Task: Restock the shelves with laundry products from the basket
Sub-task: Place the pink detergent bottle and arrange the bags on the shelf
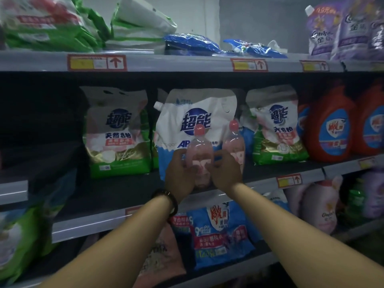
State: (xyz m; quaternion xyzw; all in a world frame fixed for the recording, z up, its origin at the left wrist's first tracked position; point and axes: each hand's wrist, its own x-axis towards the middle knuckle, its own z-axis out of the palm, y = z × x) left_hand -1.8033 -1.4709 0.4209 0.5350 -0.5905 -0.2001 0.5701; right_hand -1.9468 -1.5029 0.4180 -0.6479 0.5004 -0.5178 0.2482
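Left hand [179, 172] and right hand [227, 173] both grip the upright pink bottle [199, 153] between them, over the shelf [116, 194].

Two pink bottles [200, 156], two hands [180, 174], one wristband [167, 197].

Clear pink bottle [200, 156], pink cap, upright, held at middle shelf [116, 190] front; twin bottle [234, 145] upright just beside, right.

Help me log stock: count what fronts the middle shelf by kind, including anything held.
Pink-and-green powder bags: 2
White-and-blue spout pouch: 1
Pink-capped bottles: 2
Orange jugs: 2
Total: 7
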